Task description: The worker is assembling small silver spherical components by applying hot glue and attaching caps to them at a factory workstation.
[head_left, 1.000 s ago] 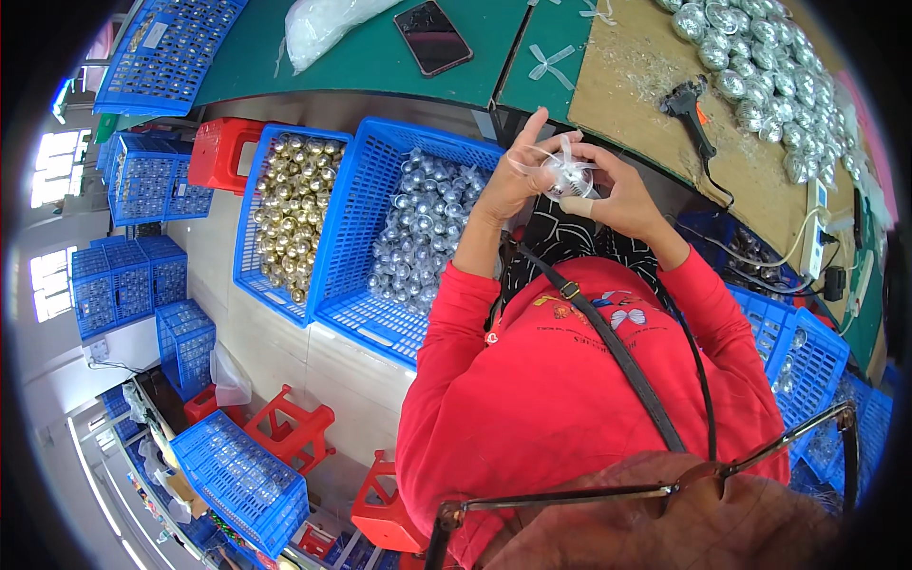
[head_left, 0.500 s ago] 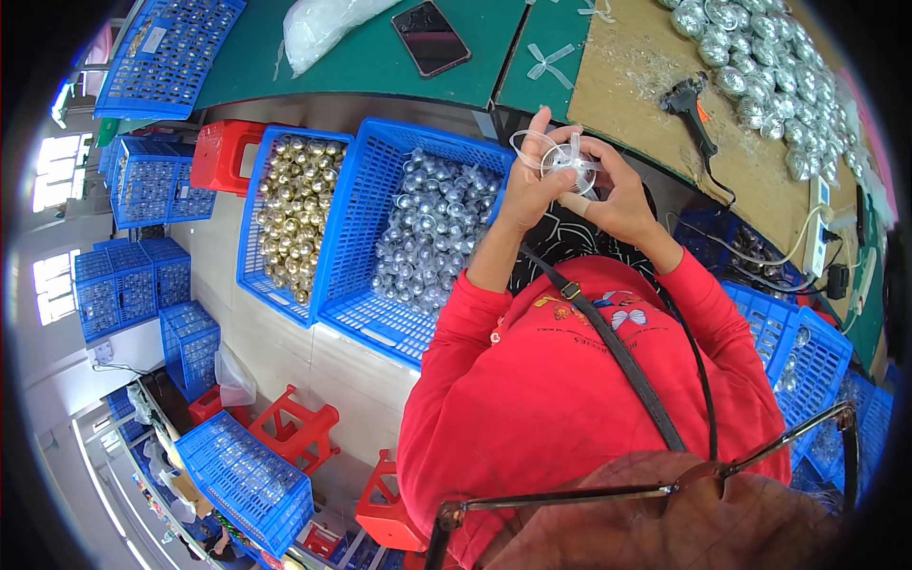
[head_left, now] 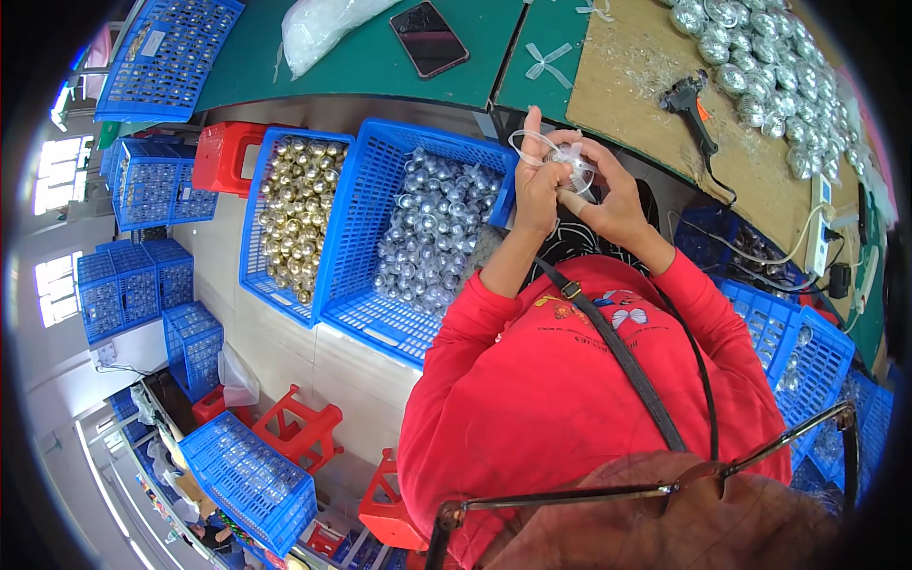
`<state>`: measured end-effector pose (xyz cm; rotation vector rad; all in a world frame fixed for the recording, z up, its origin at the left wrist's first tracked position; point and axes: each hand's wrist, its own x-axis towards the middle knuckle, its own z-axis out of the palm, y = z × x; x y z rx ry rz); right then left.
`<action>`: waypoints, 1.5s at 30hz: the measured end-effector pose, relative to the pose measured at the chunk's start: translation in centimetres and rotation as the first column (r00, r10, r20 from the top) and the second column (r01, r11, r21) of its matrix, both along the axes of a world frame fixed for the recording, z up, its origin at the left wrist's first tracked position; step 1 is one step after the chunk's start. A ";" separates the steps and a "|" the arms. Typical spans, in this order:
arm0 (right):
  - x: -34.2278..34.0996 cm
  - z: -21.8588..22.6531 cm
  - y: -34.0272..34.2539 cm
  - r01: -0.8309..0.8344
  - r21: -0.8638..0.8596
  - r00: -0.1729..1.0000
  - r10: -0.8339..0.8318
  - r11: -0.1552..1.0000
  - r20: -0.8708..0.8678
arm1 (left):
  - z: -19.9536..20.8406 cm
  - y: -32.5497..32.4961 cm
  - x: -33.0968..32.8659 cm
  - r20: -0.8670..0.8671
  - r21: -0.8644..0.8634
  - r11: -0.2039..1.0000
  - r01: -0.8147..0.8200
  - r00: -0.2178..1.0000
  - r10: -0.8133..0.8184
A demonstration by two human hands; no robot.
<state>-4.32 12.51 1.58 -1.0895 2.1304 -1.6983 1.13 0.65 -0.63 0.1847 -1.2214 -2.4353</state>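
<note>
Above my lap, both hands hold a clear, silvery ball ornament [head_left: 585,180] with a translucent white ribbon bow on it. My left hand [head_left: 537,195] presses its thumb against the bow side, index finger pointing up. A thin white loop [head_left: 521,142] sticks out beside the left fingers. Curled around the ball's far and right side is my right hand [head_left: 616,195], its thumb below the ball. The fingers partly hide the ball.
A hot glue gun [head_left: 691,109] lies on a brown board [head_left: 627,71], with silver balls [head_left: 760,76] beyond. Left stand blue crates of silver balls [head_left: 418,237] and gold balls [head_left: 299,209]. A phone [head_left: 429,40] and spare ribbon bow [head_left: 548,65] rest on the green table [head_left: 361,71].
My left hand's thumb and fingers have shifted in against the bow on the ball, and its wrist has turned slightly. My right hand keeps its hold.
</note>
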 end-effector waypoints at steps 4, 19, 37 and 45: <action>-0.4 -0.8 0.4 -0.023 -0.018 0.991 0.025 1.000 0.135 | 0.2 0.1 -0.1 0.008 0.146 0.989 0.019 1.000 -0.020; -0.6 -1.0 0.3 -0.078 -0.067 0.935 0.096 0.995 0.342 | -1.2 -0.9 0.6 0.044 0.030 0.984 0.177 0.983 -0.178; -11.5 3.2 -4.4 -0.075 0.261 0.997 0.078 0.962 -0.002 | -29.1 -15.1 20.7 0.619 0.216 0.825 -0.523 0.726 0.299; -29.4 3.2 -5.7 0.440 0.243 0.648 -0.119 0.865 -0.752 | -31.8 -12.3 19.3 0.854 0.274 0.423 -0.864 0.421 0.307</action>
